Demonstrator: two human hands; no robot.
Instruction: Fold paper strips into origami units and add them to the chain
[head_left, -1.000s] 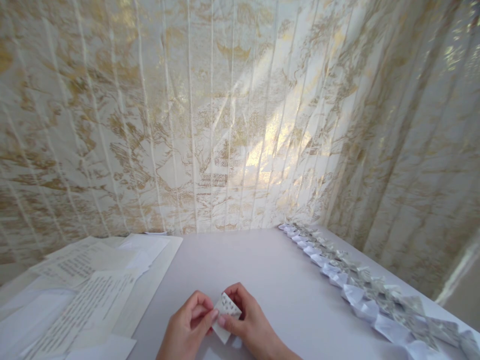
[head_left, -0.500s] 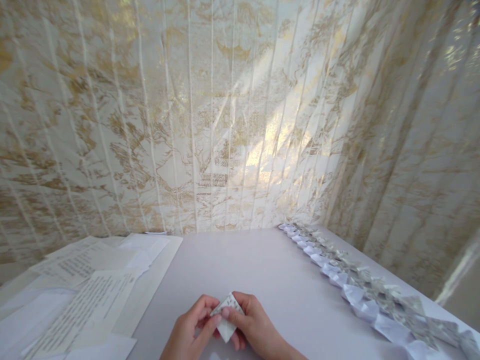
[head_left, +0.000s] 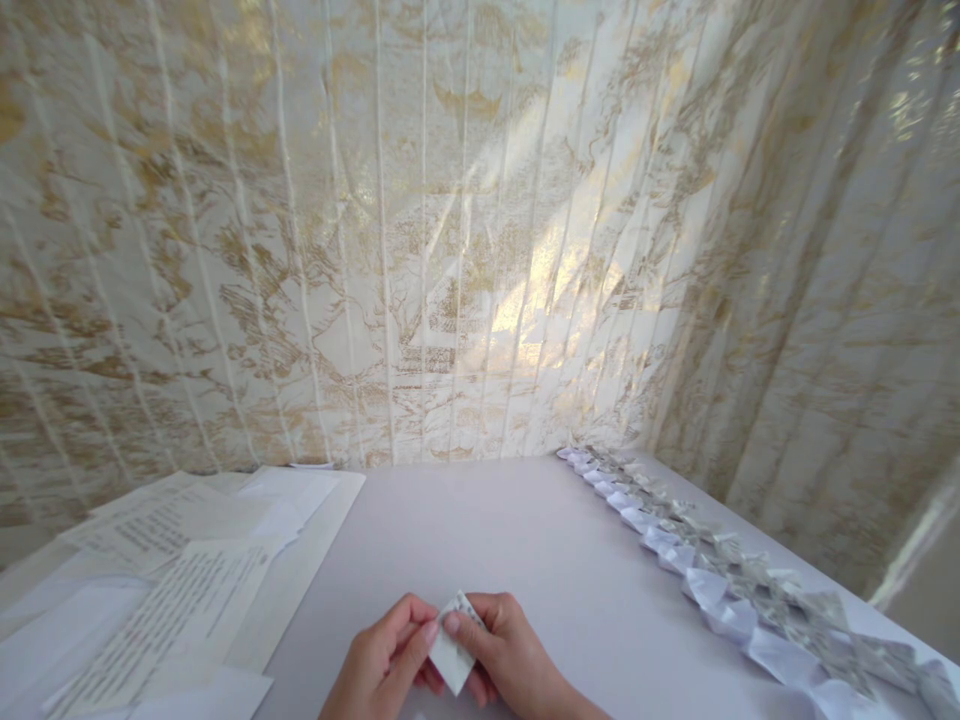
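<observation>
Low in the head view, a small folded piece of printed paper (head_left: 454,662) is held between both hands above the table. It is diamond-shaped, with one point up and one down, and dark print shows near its top. My left hand (head_left: 386,655) pinches its left edge with thumb and forefinger. My right hand (head_left: 510,650) grips it from the right, the thumb lying across its face and the other fingers behind. The paper's back and most of the right fingers are hidden.
On the left lies a pile of loose printed and blank sheets (head_left: 172,600). Rows of folded paper pieces (head_left: 720,600), some white, some printed grey, run along the right side of the pale table (head_left: 450,520). A gold-patterned curtain (head_left: 390,250) hangs behind the table.
The folded paper has shifted slightly downward and narrowed on its left side. My left thumb has slid up along its left edge. The right hand keeps its hold.
</observation>
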